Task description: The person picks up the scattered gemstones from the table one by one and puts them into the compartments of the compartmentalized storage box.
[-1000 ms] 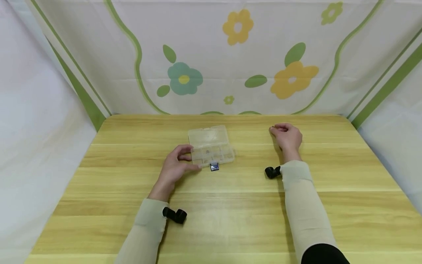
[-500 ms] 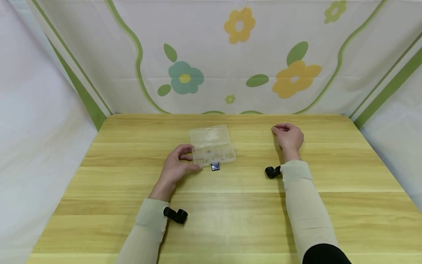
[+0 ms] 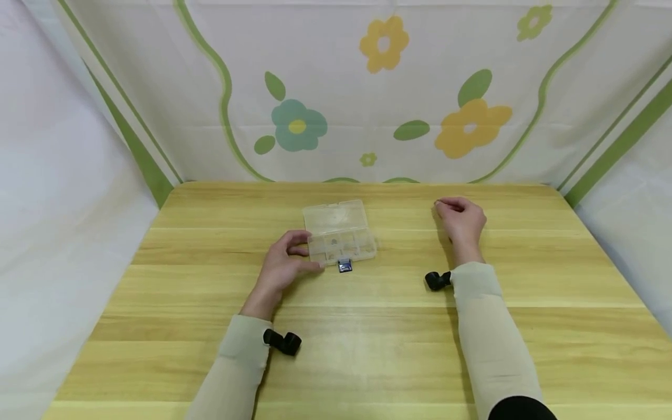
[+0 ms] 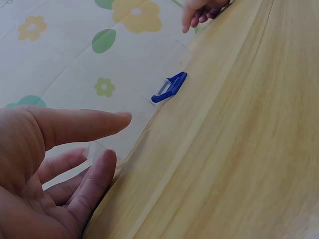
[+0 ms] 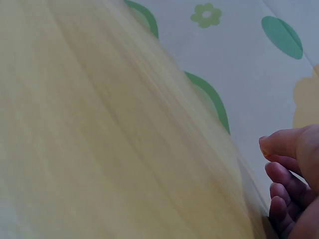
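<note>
A clear plastic compartment box lies on the table with its lid folded back; a few tiny pieces show in its compartments. My left hand holds the box's left end, thumb at the front corner and fingers along the side. At the front edge sits a small dark-blue piece, bright blue with a clear part in the left wrist view. Far to the right, my right hand is near the table's back edge, fingers curled, with thumb and index fingertips close together. I cannot tell whether something tiny is between them.
The wooden table ends at the back against a white cloth printed with flowers, and more cloth hangs at both sides. Each sleeve cuff bears a black wrist camera, the left one and the right one.
Both hands keep nearly the same place and pose. The whole view shifts slightly, while the box and its blue piece stay put on the table.
</note>
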{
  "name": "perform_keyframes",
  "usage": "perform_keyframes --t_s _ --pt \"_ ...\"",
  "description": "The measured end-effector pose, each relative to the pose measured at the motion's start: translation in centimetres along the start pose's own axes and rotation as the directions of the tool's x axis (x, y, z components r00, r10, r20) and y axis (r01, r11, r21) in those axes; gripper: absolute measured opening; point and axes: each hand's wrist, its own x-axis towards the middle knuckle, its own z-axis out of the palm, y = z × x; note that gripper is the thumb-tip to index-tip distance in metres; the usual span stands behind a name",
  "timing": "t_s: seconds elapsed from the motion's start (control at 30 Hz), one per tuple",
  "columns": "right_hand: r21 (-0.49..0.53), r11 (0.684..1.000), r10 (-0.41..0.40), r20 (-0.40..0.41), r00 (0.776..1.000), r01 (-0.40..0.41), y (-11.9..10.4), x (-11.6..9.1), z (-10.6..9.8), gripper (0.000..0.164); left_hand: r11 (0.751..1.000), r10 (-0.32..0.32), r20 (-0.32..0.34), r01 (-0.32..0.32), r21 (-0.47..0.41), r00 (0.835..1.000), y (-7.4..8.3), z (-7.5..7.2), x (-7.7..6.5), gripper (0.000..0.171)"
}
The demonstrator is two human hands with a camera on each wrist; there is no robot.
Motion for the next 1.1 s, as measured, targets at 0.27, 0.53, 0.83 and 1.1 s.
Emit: perform_keyframes --t_s 0.27,0.53,0.83,1.1 --pt "0.056 0.998 -0.010 0.036 0.999 0.008 -0.5 -0.9 -0.1 0.040 1.000 0.004 -0.005 -0.004 -0.008 1.000 0.0 0.0 0.1 0.075" --pt "0.015 0.998 -0.061 0.111 0.992 0.059 -1.6 -2.4 0.5 0.042 1.000 -0.007 -0.007 0.007 0.000 1.000 0.0 0.1 0.1 0.075" --pt "0.020 0.990 -0.139 0.218 0.966 0.138 -2.3 -3.7 2.1 0.037 1.000 -0.006 -0.007 0.006 0.005 1.000 0.1 0.1 0.2 0.074" --pt "0.014 0.976 -0.213 0.253 0.944 0.216 -2.5 -4.4 3.7 0.031 1.000 -0.002 -0.005 0.002 0.010 1.000 0.1 0.0 0.2 0.075"
